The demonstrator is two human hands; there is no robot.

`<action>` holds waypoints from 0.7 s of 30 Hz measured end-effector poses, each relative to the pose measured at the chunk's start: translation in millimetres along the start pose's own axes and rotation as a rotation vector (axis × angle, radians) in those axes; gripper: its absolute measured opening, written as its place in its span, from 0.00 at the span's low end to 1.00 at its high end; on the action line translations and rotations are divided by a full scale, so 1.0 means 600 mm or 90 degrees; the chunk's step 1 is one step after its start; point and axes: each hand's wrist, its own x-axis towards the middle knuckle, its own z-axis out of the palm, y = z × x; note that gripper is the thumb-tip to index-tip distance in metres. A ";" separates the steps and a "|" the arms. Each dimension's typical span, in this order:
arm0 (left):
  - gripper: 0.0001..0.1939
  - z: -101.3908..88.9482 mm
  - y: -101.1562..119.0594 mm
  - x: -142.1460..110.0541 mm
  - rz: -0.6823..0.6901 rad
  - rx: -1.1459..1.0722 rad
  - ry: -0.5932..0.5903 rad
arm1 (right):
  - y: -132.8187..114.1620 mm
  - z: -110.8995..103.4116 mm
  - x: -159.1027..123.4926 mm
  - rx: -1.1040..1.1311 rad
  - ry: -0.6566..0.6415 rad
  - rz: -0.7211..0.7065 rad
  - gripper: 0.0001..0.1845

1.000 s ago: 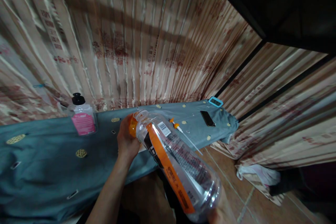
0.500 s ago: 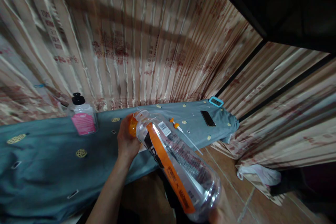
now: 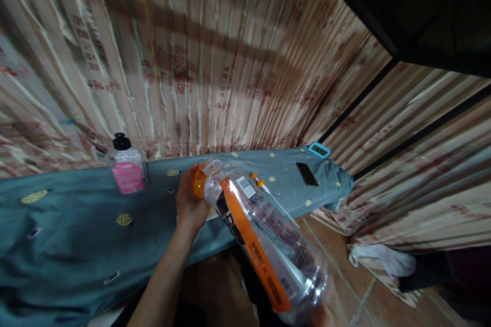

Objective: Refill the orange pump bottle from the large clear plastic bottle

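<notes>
A large clear plastic bottle (image 3: 264,235) with an orange, silver and black label lies tilted across the middle of the view, its uncapped mouth up and to the left. My right hand (image 3: 323,314) is closed around its base, mostly hidden behind it. My left hand (image 3: 190,207) is wrapped round an orange translucent container (image 3: 199,182) right beside the bottle's mouth; most of that container is hidden, and I cannot tell whether the two touch. Just beyond the bottle, an orange pump top (image 3: 261,184) with a long clear tube lies on the blue-green cloth (image 3: 153,235).
A pump bottle with a pink label (image 3: 129,176) and black top stands at the left. Toward the right end of the cloth lie a phone (image 3: 307,174) and a blue-framed digital clock (image 3: 319,149). Pleated curtains (image 3: 215,51) hang behind; tiled floor (image 3: 337,265) shows at lower right.
The whole view has shifted slightly, so everything appears a little further right. Both hands keep the same hold, and the clear bottle stays tilted at the orange container.
</notes>
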 end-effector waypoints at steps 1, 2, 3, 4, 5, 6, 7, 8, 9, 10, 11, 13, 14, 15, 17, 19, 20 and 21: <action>0.30 0.001 -0.001 -0.001 0.002 -0.006 0.004 | 0.002 0.000 -0.002 0.009 0.012 0.027 0.43; 0.30 0.002 -0.002 -0.002 0.002 -0.011 0.006 | 0.004 0.000 -0.005 0.019 0.027 0.056 0.43; 0.30 0.003 -0.003 -0.002 0.001 -0.014 0.004 | 0.007 -0.002 -0.007 0.029 0.042 0.083 0.42; 0.30 0.004 -0.004 -0.002 -0.002 -0.013 0.002 | 0.011 -0.004 -0.009 0.040 0.053 0.103 0.42; 0.30 0.004 -0.004 -0.002 -0.007 -0.009 0.002 | 0.014 -0.007 -0.011 0.051 0.058 0.112 0.41; 0.29 0.003 -0.003 -0.002 -0.011 -0.005 0.000 | 0.018 -0.011 -0.013 0.063 0.055 0.110 0.41; 0.29 0.002 -0.002 -0.002 -0.014 0.000 -0.004 | 0.022 -0.014 -0.013 0.079 0.050 0.106 0.42; 0.29 0.001 0.000 -0.001 -0.018 0.003 -0.009 | 0.026 -0.016 -0.013 0.097 0.047 0.104 0.44; 0.29 -0.001 0.002 0.000 -0.022 0.006 -0.014 | 0.029 -0.018 -0.013 0.113 0.045 0.104 0.45; 0.29 -0.002 0.004 0.001 -0.026 0.007 -0.019 | 0.031 -0.018 -0.012 0.127 0.043 0.104 0.45; 0.29 -0.003 0.007 0.002 -0.030 0.007 -0.024 | 0.033 -0.018 -0.010 0.142 0.040 0.104 0.45; 0.29 -0.005 0.011 0.004 -0.039 0.008 -0.029 | 0.035 -0.015 -0.008 0.176 0.024 0.098 0.43; 0.29 -0.005 0.014 0.005 -0.042 0.009 -0.030 | 0.034 -0.013 -0.007 0.194 0.015 0.094 0.43; 0.29 -0.005 0.016 0.005 -0.044 0.011 -0.030 | 0.034 -0.011 -0.007 0.211 0.007 0.090 0.43; 0.29 -0.006 0.019 0.006 -0.046 0.019 -0.030 | 0.033 -0.008 -0.008 0.227 0.001 0.087 0.47; 0.29 -0.006 0.021 0.007 -0.051 0.029 -0.033 | 0.033 -0.005 -0.009 0.230 -0.001 0.086 0.53; 0.29 -0.007 0.022 0.007 -0.055 0.031 -0.037 | 0.034 -0.004 -0.008 0.231 -0.003 0.083 0.56; 0.30 -0.007 0.022 0.007 -0.059 0.030 -0.039 | 0.035 -0.004 -0.008 0.228 -0.008 0.077 0.57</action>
